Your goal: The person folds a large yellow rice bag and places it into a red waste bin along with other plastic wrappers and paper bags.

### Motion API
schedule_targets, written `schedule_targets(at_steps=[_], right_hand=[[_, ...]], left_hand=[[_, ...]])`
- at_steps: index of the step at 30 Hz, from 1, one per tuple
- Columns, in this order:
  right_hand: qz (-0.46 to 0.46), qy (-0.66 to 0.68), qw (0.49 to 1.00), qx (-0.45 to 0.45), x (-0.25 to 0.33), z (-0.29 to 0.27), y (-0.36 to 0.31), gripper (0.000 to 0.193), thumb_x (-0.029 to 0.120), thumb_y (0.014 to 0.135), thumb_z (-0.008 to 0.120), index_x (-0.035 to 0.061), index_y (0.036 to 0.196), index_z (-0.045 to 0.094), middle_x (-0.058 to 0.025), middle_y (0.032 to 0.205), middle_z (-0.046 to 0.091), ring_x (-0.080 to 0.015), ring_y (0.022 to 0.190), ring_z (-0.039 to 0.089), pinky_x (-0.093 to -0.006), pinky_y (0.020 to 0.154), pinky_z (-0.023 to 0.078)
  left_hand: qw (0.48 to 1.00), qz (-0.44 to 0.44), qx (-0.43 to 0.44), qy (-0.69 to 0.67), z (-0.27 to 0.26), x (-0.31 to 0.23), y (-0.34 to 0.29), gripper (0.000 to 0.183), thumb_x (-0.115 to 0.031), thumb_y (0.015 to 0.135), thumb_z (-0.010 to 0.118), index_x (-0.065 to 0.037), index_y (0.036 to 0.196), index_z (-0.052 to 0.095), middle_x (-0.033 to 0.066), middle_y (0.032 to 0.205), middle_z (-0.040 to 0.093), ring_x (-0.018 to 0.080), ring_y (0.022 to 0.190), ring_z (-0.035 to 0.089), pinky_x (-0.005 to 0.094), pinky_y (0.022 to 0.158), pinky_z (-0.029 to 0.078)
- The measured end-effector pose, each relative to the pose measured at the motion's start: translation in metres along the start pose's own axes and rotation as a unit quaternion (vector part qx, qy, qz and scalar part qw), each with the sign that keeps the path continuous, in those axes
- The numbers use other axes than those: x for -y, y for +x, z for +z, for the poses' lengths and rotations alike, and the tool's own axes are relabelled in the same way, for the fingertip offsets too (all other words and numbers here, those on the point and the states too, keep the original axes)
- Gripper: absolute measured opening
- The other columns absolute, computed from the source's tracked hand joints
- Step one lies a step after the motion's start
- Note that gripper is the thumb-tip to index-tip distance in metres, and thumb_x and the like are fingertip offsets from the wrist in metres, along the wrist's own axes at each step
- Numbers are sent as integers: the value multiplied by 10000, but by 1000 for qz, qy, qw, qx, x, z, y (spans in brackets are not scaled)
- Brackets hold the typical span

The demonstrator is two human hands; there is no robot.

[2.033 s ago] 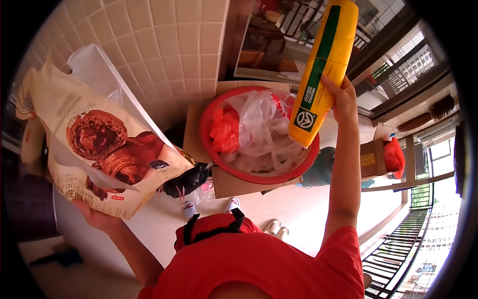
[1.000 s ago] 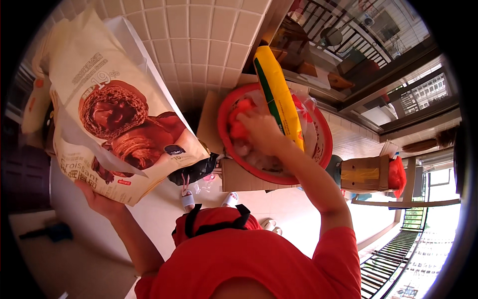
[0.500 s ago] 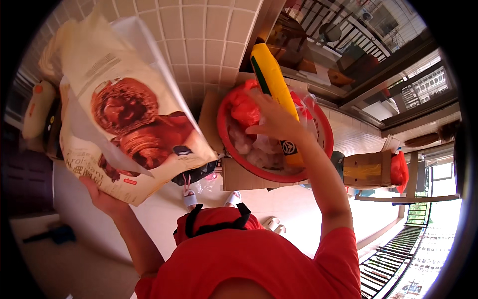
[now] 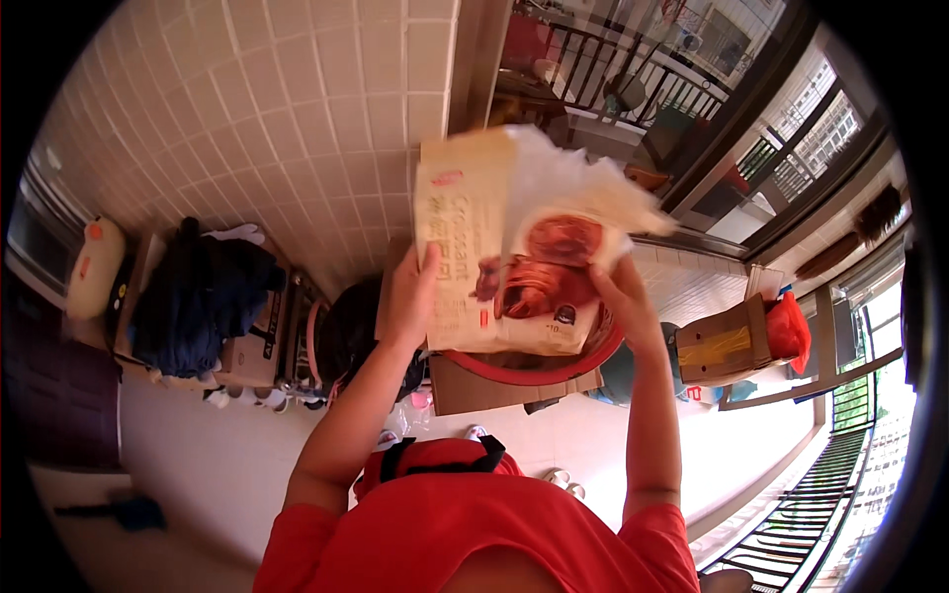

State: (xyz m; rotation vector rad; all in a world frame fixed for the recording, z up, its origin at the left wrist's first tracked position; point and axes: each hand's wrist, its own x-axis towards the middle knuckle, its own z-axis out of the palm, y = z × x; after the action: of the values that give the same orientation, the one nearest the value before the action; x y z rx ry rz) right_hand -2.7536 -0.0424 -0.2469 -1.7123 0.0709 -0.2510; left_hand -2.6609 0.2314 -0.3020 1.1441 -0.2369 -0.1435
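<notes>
A large beige plastic packaging bag (image 4: 460,237), printed with brown pastries, is held up in front of me over a red-rimmed basin (image 4: 524,370). My left hand (image 4: 410,301) grips its left edge with the thumb on the front. On its right side my right hand (image 4: 627,301) is closed, thumb on the printed face and fingers behind. The whitish upper right part of the bag is crumpled and smeared by motion. Most of the basin and whatever lies in it are hidden behind the bag.
Beneath the basin is a cardboard box (image 4: 470,390). Dark clothes (image 4: 203,296) are heaped on boxes along the tiled wall at left. At right stand another cardboard box (image 4: 727,341) and a red bag (image 4: 788,331). Slippers (image 4: 563,481) lie on the floor; glass windows rise ahead.
The bag has swung from the left to the middle, over the basin. My right hand has left the yellow package and taken hold of the bag's right side. The yellow package is now out of sight.
</notes>
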Motion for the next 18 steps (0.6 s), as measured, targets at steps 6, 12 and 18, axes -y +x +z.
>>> schedule_targets(at_steps=[6,12,18], right_hand=[[16,-29,989,-147,-16,-49,-34,601,279,943,572,38,1438,332,-188,1335,504,-242,1171,528,-355,965,441],[37,67,925,-372,-63,-127,-98,562,356,940,575,74,1395,405,-159,1326,505,-265,1243,495,-399,979,453],[266,6,838,-477,-268,-192,-239,467,412,924,549,122,1285,493,-135,1168,592,-286,1073,581,-442,876,500]], left_hand=[[994,37,-36,98,-9,-7,-11,697,-364,968,530,4,1464,207,173,1345,462,202,1192,487,315,1007,380],[973,97,-112,175,-88,-52,-74,719,-535,973,384,-16,1450,246,229,1367,443,327,1184,531,423,993,419],[919,-227,-196,257,-178,-8,-191,462,-398,973,461,-50,1266,544,75,1159,628,167,987,628,301,844,484]])
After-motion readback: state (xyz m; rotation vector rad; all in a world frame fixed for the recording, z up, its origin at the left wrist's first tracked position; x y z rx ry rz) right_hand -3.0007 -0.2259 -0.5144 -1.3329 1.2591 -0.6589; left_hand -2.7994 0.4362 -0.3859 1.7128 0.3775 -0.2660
